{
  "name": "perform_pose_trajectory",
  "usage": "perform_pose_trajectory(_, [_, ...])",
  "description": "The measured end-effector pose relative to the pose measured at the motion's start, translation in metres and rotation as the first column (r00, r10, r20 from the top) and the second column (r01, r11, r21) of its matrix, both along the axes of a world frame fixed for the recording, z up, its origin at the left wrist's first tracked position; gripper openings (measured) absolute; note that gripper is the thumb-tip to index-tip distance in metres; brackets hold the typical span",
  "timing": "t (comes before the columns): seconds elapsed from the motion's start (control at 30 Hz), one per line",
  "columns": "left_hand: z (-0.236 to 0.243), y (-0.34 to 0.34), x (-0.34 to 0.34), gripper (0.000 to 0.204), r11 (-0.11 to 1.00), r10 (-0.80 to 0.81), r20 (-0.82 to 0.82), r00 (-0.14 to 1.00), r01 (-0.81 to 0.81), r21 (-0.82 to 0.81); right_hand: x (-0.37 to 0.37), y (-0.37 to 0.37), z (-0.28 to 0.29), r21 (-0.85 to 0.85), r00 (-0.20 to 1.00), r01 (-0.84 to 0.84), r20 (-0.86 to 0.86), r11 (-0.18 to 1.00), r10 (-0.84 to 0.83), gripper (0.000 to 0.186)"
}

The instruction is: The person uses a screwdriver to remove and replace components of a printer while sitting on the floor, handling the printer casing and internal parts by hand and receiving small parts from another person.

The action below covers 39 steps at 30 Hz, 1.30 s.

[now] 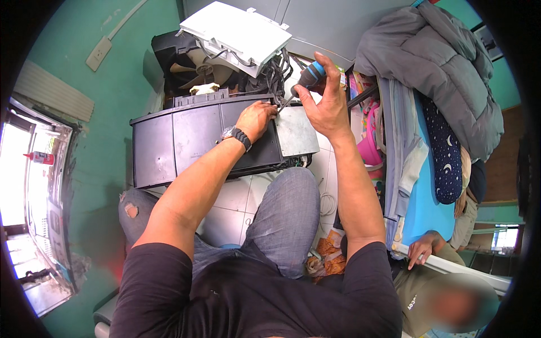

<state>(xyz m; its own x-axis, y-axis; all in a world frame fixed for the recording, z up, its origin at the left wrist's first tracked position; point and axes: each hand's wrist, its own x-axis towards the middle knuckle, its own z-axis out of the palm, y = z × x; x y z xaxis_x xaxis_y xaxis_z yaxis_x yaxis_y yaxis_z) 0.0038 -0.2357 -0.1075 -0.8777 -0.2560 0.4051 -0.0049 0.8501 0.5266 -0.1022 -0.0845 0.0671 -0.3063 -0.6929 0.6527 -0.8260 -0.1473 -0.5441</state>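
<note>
The right hand (328, 110) has the black-and-blue handle of a screwdriver (310, 75) held between its thumb and bent fingers. The thin shaft slants down toward the inner end of the join between a black appliance housing (197, 138) and its grey metal plate (297, 134). The left hand (256, 119) lies on the top edge of this housing, with its curled fingertips close beside the screwdriver's lower end; I cannot tell if they pinch something there. The housing is on the white tiled floor (230, 196), in front of the person's knees. Just behind it are a fan (204, 72) with beige blades, a bundle of dark wires (276, 72) and a white plastic box (236, 31), tilted above the fan.
</note>
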Motion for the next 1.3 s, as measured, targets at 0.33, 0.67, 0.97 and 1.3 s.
perform_pose_trajectory(0.33, [0.005, 0.0, 0.002, 0.02, 1.0, 0.006, 0.021, 1.0, -0.006, -0.001, 0.002, 0.004, -0.002, 0.022, 0.994, -0.019, -0.108, 1.0, 0.021, 0.076])
perform_pose_trajectory(0.67, [0.001, -0.002, 0.002, 0.019, 1.0, -0.01, 0.04, 0.999, 0.009, 0.03, -0.001, 0.0, 0.003, 0.024, 0.893, -0.352, 0.307, 0.936, 0.329, 0.069])
perform_pose_trajectory(0.97, [-0.003, -0.005, 0.004, 0.021, 0.999, -0.032, 0.006, 0.999, 0.032, 0.007, 0.025, -0.02, 0.025, 0.119, 0.949, 0.242, -0.238, 0.963, -0.209, 0.066])
perform_pose_trajectory(1.3, [0.001, -0.001, 0.003, 0.022, 1.0, -0.028, 0.024, 0.999, 0.028, 0.005, 0.009, -0.019, 0.024, 0.11, 0.987, 0.159, -0.042, 0.981, -0.156, 0.059])
